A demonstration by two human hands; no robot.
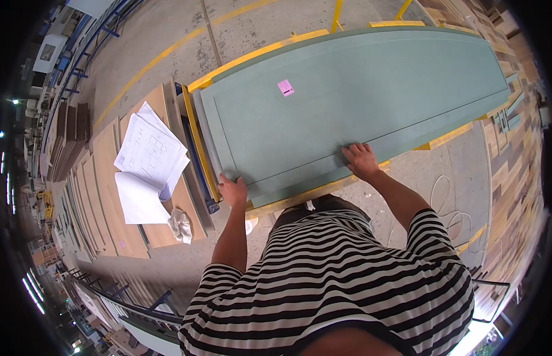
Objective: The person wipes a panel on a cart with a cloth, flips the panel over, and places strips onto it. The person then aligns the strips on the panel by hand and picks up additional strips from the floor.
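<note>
A long green panel (371,89) lies flat on top of other green boards, with a small pink label (285,88) on its face. At the panel's near left corner, my left hand (233,191) grips the edge, its thumb and forefinger apart on either side of the corner. My right hand (362,161) is on the long near edge, fingers bent over it and thumb low at the side. The undersides of both hands are hidden. Beneath the stack, a yellow frame (288,206) shows along the near side.
On the left, printed drawings (151,148) and a crumpled cloth (180,225) lie on wood-coloured boards (166,234). Brown sheets (68,139) are stacked farther left. Yellow posts (336,15) rise behind the panel. A thin looped hose (460,222) lies on the floor at right.
</note>
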